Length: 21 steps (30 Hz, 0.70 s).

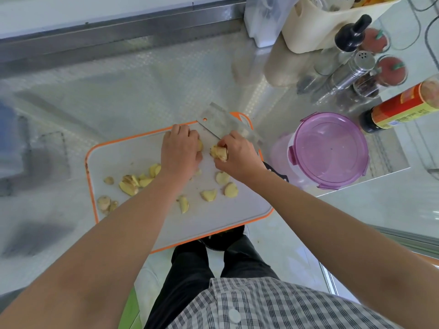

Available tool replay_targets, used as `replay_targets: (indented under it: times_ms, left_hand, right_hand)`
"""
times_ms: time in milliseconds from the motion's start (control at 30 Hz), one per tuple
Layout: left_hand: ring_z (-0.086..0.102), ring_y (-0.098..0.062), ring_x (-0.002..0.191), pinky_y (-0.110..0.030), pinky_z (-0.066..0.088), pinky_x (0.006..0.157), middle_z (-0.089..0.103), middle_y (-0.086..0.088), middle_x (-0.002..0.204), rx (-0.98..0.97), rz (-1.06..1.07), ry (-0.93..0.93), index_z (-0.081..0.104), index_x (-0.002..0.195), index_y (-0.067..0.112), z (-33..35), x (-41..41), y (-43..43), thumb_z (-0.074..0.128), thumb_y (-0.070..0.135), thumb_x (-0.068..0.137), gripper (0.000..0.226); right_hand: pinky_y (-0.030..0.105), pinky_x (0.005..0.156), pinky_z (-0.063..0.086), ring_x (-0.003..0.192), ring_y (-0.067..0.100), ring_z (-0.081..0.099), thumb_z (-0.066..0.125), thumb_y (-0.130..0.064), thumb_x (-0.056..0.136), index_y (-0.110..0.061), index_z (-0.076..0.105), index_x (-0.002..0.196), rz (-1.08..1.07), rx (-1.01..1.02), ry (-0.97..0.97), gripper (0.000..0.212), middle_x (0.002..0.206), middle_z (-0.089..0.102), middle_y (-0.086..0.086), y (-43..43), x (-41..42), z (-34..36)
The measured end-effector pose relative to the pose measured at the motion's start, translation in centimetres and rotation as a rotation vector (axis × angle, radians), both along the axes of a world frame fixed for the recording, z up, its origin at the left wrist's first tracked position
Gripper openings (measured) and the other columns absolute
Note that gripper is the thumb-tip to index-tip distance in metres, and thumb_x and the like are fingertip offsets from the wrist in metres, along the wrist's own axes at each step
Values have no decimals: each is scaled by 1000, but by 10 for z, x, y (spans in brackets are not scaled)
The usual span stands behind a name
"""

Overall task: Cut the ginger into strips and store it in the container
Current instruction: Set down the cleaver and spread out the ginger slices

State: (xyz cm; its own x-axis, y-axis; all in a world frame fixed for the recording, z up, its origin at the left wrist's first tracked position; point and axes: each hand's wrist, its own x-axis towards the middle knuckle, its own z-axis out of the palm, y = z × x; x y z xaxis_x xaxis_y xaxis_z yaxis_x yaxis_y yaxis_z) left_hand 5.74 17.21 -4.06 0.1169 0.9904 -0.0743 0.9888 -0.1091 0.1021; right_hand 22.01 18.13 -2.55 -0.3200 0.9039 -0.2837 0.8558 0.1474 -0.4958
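The small pale-yellow stack of ginger slices (219,153) sits in the right hand (238,155), pinched between thumb and curled fingertips just above the board. The left hand (180,150) lies close beside it, fingers bent down over another ginger piece (200,145) of which only an edge shows; I cannot tell whether it grips or merely presses. More loose ginger slices (129,185) lie scattered nearer the body than both hands, some under the left forearm and some under the right wrist.

Judging by looks, the slices are light, stiff and fibrous, with moist cut faces that probably slide on each other, so a stack is best squared up and held down from above with fingertips tucked back, not squeezed from the sides.

All this rests on the white plastic cutting board with an orange rim (142,153). The steel rectangular cleaver (223,125) lies flat just beyond the hands, its dark handle passing beneath the right wrist; neither hand holds it. The round translucent purple container (330,148) stands right of the right hand, its clip lid apparently on, so it will need opening. The shiny metal counter (142,91) carries everything, with a red-labelled dark sauce bottle (401,105) further right.
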Motion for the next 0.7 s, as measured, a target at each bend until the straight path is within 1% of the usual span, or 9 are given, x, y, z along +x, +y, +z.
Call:
replay_targets:
  times_ms: [100,233,300,367,433,533,600,633,700]
  left_hand:
    - [48,-30,100,-37,37,80,58,-9,97,10,34,28,63,101,10,0,-6,0,69,23,73,32]
    - [49,-30,100,-37,37,80,57,-7,99,21,60,40,63,102,14,-1,-10,-1,69,25,74,30]
    - [48,-29,104,-37,38,83,56,-7,105,13,71,49,61,107,15,-2,-10,-2,68,27,77,33]
    - [48,-29,108,-37,38,86,54,-9,114,32,86,15,57,115,15,-4,-11,-6,70,27,76,43]
    - [47,-32,112,-39,39,89,51,-12,120,76,78,-59,53,123,13,-3,-12,-12,71,26,75,52]
    - [50,-32,101,-40,43,83,53,-12,109,168,-34,-152,57,115,10,0,-7,-27,69,19,75,43]
    - [55,-29,90,-39,47,76,55,-9,96,151,-132,-293,62,100,10,0,-1,-40,68,18,77,25]
    - [56,-27,86,-36,48,72,56,-6,92,105,-177,-353,64,94,11,-1,2,-48,69,19,77,19]
    - [56,-23,82,-33,47,65,54,-2,87,-6,-244,-394,63,89,15,-3,6,-63,71,26,75,19]
  right_hand:
    - [37,76,46,86,33,57,67,-16,77,-2,60,105,21,20,2,32,107,53,13,13,-16,-2]
    - [46,79,48,89,36,58,64,-10,83,-3,57,114,87,7,-78,33,115,48,14,18,-35,-14]
    - [45,81,49,93,35,58,64,-7,84,-5,55,119,110,6,-92,37,118,46,13,18,-37,-17]
    - [41,80,49,99,32,56,67,-9,82,-7,50,129,119,28,-25,49,122,46,12,14,-31,-14]
    - [35,72,47,103,27,53,69,-12,81,-9,49,131,122,94,47,54,121,48,11,6,-16,-8]
    - [29,62,39,89,24,57,67,-10,80,-9,61,112,134,174,104,32,104,55,6,-11,11,-3]
    - [33,60,44,71,19,55,65,-13,82,-12,61,98,184,80,95,17,88,53,-3,-24,25,-2]
    - [36,62,47,67,16,52,64,-15,81,-14,60,95,212,32,74,14,84,51,-6,-31,30,-3]
    - [42,67,49,69,14,49,66,-21,78,-17,56,94,221,-56,28,20,85,49,-7,-43,38,-6]
